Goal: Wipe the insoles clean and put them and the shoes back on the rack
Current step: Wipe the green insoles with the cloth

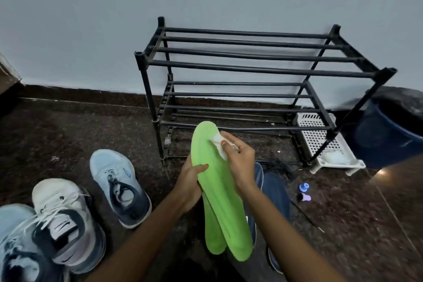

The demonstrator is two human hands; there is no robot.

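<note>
We hold the two green insoles stacked above the floor in front of us, and the upper insole (pixel 215 190) is the one being worked. Our left grip (pixel 188 182) clasps it at mid-length from its left edge, thumb across the top face and fingers curled behind. We cannot tell whether those fingers also take the lower insole (pixel 214 236), which shows from under the heel end. Our right grip (pixel 241 159) pinches a white wipe (pixel 217 144) and presses it onto the forefoot of the upper insole.

As we judge it, the next stroke turns on one relation. The insole's long axis runs almost straight away from us, toe up toward the lower bars of the black rack (pixel 251 66), heel down toward our lap. The wipe sits near the toe end, so most of the face lies heelward, toward us from the right grip. The pull should follow that axis while the left grip steadies the middle. The left thumb lies in that path and would need to shift.

The rack stands just beyond the toe, nearer the right grip. On the floor to our left are a light blue shoe (pixel 116 185), a white shoe (pixel 61 220) and a second blue shoe (pixel 16 247), none yet on the rack
</note>
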